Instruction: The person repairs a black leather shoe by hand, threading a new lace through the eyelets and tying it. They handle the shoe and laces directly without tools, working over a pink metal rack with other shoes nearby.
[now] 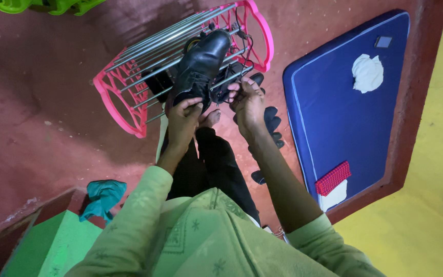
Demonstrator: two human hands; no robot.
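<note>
A black leather shoe (203, 59) lies on top of a pink shoe rack (129, 87) with metal rods, toe pointing away from me. My left hand (183, 120) grips the shoe's heel and collar. My right hand (247, 102) holds the rack's metal rods and another dark shoe (229, 82) at the rack's near right edge. My bare foot (211, 118) shows between both hands, below the rack.
A blue mat (344, 118) lies on the red floor at right, with a white cloth (367, 73) and a red checked cloth (333, 178) on it. Dark footwear (273, 125) lies beside the rack. A teal cloth (102, 197) lies at lower left.
</note>
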